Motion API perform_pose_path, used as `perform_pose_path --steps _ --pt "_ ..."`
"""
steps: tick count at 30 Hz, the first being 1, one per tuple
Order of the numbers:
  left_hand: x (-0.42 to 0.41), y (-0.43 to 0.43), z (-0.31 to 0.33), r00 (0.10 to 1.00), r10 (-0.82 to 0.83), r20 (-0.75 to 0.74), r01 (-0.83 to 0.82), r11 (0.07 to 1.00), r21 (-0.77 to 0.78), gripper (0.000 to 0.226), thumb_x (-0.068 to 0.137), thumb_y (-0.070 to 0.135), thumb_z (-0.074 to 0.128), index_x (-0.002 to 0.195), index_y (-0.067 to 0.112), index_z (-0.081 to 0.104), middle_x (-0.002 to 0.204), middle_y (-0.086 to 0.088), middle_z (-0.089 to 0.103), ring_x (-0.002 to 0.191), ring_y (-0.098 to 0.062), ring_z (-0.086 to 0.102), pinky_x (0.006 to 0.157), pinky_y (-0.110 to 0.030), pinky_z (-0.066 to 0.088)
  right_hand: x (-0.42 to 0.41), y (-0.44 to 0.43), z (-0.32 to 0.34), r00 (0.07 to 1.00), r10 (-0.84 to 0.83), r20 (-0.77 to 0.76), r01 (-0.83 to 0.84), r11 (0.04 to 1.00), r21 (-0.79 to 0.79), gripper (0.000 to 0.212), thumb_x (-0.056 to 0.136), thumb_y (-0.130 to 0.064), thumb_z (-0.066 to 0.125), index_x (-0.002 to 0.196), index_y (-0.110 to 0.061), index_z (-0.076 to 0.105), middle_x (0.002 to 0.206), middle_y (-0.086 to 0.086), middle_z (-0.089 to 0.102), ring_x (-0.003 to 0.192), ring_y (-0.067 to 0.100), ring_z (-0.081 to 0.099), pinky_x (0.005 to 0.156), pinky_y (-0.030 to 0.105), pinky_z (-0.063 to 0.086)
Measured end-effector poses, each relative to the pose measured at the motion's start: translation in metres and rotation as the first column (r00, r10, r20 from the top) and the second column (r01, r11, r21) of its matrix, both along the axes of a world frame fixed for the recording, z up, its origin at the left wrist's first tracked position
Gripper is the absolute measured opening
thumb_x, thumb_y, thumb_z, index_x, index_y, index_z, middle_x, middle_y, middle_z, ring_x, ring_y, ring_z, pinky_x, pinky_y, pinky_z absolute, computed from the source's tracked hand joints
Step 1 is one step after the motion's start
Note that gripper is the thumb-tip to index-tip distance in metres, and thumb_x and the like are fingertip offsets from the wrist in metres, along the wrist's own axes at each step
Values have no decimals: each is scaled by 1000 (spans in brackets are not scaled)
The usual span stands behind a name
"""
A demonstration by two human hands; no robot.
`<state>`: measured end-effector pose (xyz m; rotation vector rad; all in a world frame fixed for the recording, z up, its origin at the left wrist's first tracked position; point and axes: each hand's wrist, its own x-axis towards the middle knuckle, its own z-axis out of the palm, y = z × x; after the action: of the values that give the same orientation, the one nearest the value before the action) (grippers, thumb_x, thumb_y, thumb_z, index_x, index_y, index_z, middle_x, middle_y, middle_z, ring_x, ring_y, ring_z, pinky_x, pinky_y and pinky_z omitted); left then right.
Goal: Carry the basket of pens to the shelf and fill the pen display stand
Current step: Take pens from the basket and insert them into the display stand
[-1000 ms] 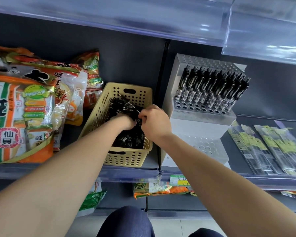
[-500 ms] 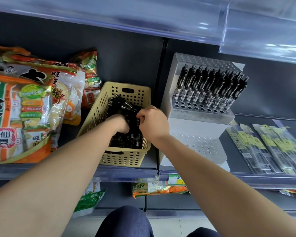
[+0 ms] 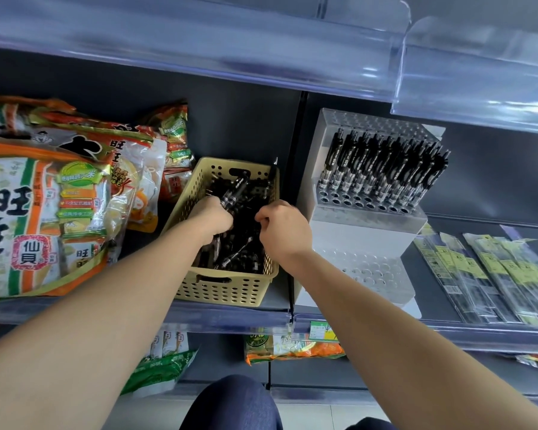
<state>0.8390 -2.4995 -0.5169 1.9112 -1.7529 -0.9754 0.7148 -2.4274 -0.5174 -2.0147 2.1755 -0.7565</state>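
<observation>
So the shelf is the big thing here, running under both grips. Big snack bags are stacked off to the left of the left grip. The white pen display stand sits just right of the right grip, with its upper tier packed with black pens and its lower holes bare. The tan basket sits right under both grips, which reach down into it. The left grip is wrapped round a bundle of pens poking up past its knuckles. The right grip is curled over the pile beside it, and I honestly can't tell if it has anything.
</observation>
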Motion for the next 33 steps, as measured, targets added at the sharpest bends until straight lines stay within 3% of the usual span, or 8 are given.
perform_pose_path --steps 4,9,13,15,17,21,26,33 --pt "5 1 15 972 8 -236 -10 1000 -10 42 79 4 71 119 8 56 111 -13 63 99 -28 60 87 -39 51 -1 1 4 1000 18 -22 -17 1000 21 30 91 -7 49 110 -17 69 118 3 60 112 25 51 79 29 46" --pt "9 7 25 917 -21 -399 -4 998 -61 36 80 6 73 113 9 58 107 -9 64 99 -24 59 81 -32 44 -1 4 6 998 -12 -70 8 999 -48 25 95 -18 45 100 -15 70 106 5 69 121 28 44 99 34 39" --pt "14 14 33 861 -59 -505 25 997 -75 63 70 20 81 125 13 53 117 -4 63 110 -22 57 99 -38 43 7 1 19 971 -58 234 81 992 -93 31 99 -28 39 95 -12 66 95 7 68 109 29 54 91 37 44" --pt "16 13 34 849 -77 -523 46 996 -72 81 58 27 84 131 16 51 121 -4 63 112 -23 58 100 -43 45 12 2 38 852 -33 523 85 993 -77 33 99 -35 42 117 -13 60 112 5 66 111 23 55 91 32 44" --pt "16 17 37 815 -118 -567 95 993 -69 61 69 13 82 124 14 56 106 -5 68 95 -22 63 87 -39 53 14 1 56 614 -18 789 72 997 -33 47 96 -39 51 134 -13 48 125 0 58 110 11 51 92 24 38" --pt "14 22 39 810 -238 -536 198 971 -132 34 78 1 74 104 16 60 83 -1 67 76 -20 61 73 -36 52 14 -11 72 229 3 973 23 1000 -9 33 84 -31 71 111 -14 62 110 -1 68 104 19 65 96 38 50" --pt "12 24 42 803 -318 -504 255 948 -192 27 76 -2 74 91 17 63 78 4 65 78 -15 61 88 -34 48 14 -15 79 230 40 972 17 999 -45 4 89 -18 66 90 -16 62 100 5 69 85 20 69 74 32 58" --pt "8 26 51 697 -285 -658 207 958 -196 24 83 -4 66 99 14 65 87 -5 66 84 -22 57 78 -33 48 14 -9 66 331 53 942 -114 993 -16 35 81 -23 70 111 -8 61 94 2 68 92 20 65 89 38 52"
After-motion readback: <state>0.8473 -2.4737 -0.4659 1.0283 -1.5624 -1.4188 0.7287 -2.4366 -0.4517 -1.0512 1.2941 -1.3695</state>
